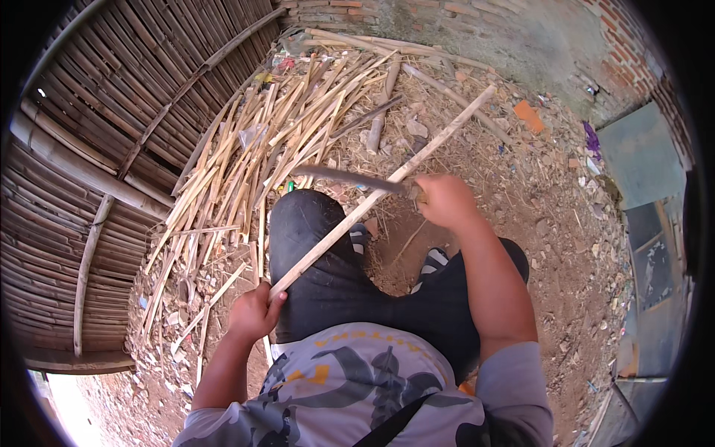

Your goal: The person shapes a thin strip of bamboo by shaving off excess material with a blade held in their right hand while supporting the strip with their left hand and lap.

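Note:
My left hand (255, 313) is closed around the near end of a long pale strip of wood or bamboo (443, 138). The strip runs slantwise over my left thigh, and its far end points away to the right. In my right hand (449, 201) is the handle of a machete (346, 176), gripped in the fist. Its dark blade points left and crosses the strip around the middle. Whether the edge touches the strip I cannot tell. My right fingers partly hide the handle.
A large heap of split strips (298, 119) covers the ground ahead and to the left. Thicker poles (383, 104) lie beyond it. A slatted bamboo wall (112, 97) stands at the left and a brick wall (506, 37) at the back. Grey panels (642, 153) lean at the right.

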The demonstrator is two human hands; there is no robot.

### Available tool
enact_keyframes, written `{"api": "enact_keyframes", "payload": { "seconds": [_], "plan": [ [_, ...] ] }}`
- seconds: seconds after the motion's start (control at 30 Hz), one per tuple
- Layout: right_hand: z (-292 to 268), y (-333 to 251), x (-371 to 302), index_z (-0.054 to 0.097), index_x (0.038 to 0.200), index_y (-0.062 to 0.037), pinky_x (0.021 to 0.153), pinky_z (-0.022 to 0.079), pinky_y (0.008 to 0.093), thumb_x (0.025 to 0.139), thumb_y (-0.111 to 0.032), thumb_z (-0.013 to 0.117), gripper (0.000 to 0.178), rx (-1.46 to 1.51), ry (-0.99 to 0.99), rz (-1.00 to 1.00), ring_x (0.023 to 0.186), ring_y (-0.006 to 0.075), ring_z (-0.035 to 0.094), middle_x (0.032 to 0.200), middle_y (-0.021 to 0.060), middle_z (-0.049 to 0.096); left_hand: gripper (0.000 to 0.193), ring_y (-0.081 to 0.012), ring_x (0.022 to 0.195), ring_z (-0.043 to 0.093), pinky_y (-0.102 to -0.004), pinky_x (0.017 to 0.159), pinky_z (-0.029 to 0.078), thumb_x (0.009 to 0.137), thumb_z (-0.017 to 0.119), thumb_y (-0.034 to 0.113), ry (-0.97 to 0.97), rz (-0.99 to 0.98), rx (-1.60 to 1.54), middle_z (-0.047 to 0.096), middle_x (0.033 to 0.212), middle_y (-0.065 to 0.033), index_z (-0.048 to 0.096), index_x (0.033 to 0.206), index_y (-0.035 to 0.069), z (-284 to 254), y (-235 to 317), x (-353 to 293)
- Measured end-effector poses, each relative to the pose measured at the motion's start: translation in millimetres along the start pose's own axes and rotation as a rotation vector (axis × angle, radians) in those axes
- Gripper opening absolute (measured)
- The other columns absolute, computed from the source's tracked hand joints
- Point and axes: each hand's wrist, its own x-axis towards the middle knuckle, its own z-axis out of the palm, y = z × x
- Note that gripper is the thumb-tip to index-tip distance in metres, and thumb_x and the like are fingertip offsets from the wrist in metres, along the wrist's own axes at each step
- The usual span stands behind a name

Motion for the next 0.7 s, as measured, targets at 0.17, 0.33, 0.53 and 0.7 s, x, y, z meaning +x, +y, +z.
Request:
{"api": "enact_keyframes", "payload": {
  "seconds": [0.17, 0.33, 0.53, 0.7],
  "plan": [
    [2.4, 41.0, -0.7, 0.067, 0.102, -0.0103, 0.076, 0.055, 0.0484, 0.08, -0.016, 0.07, 0.022, 0.266, -0.01, 0.292, 0.086, 0.0367, 0.07, 0.085, 0.0143, 0.071, 0.044, -0.0491, 0.071, 0.064, -0.0565, 0.062, 0.049, 0.1, 0.055, 0.046, 0.02, 0.03, -0.041, 0.063, 0.069, -0.0249, 0.052, 0.087, 0.003, 9.4, -7.1, 9.0],
    [0.1, 26.9, 1.0, 0.067, 0.099, -0.0086, 0.075, 0.055, 0.049, 0.08, -0.016, 0.07, 0.02, 0.178, 0.109, 0.231, 0.085, 0.0374, 0.069, 0.086, 0.0143, 0.071, 0.045, -0.0504, 0.072, 0.063, -0.0564, 0.063, 0.048, 0.1, 0.055, 0.045, -0.002, 0.009, -0.09, 0.062, 0.069, -0.0257, 0.052, 0.086, 0.003, 0.5, -3.4, 3.9],
    [-0.2, 5.7, 2.2, 0.068, 0.114, -0.0063, 0.08, 0.055, 0.0487, 0.078, -0.016, 0.071, 0.037, 0.088, 0.094, -0.024, 0.089, 0.0395, 0.069, 0.093, 0.0208, 0.072, 0.043, -0.0494, 0.07, 0.063, -0.0558, 0.061, 0.048, 0.1, 0.055, 0.044, 0.052, 0.041, -0.159, 0.062, 0.069, -0.0255, 0.052, 0.085, 0.004, 19.6, -17.7, -1.9],
    [10.2, 72.2, 14.5, 0.066, 0.125, -0.0077, 0.082, 0.055, 0.0473, 0.078, -0.014, 0.069, 0.048, 0.236, 0.219, 0.402, 0.089, 0.0392, 0.069, 0.096, 0.0213, 0.072, 0.042, -0.0479, 0.066, 0.063, -0.0543, 0.057, 0.048, 0.1, 0.057, 0.043, 0.07, 0.013, -0.133, 0.061, 0.065, -0.0232, 0.052, 0.084, 0.004, 15.8, -27.6, -2.8]
  ]
}}
